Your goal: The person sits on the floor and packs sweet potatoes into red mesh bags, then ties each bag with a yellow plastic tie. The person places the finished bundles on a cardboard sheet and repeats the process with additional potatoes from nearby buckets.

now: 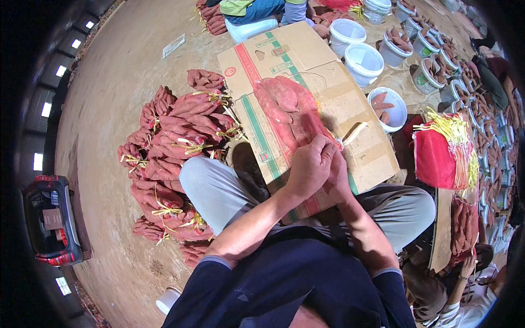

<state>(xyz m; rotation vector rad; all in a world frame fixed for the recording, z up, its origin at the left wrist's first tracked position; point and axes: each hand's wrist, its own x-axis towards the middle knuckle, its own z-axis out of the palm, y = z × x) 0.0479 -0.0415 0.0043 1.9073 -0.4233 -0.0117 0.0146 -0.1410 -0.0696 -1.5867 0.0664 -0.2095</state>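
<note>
A red mesh bag (287, 110) filled with sweet potatoes lies on a flattened cardboard box (324, 86) in front of my knees. My left hand (308, 164) and my right hand (338, 174) meet at the near end of the bag, by its gathered neck. The fingers of both are closed there, on the bag's neck or its drawstring; which of the two is hidden by the hands. A pale flat tie strip (355, 133) sticks out past my fingers to the right.
Filled red mesh bags (180, 123) with yellow ties are heaped on the floor at left. Red empty mesh bags (435, 158) lie stacked at right. White buckets (364, 63), many holding sweet potatoes, stand beyond. Another person (471, 283) works at lower right, one more (262, 10) at top.
</note>
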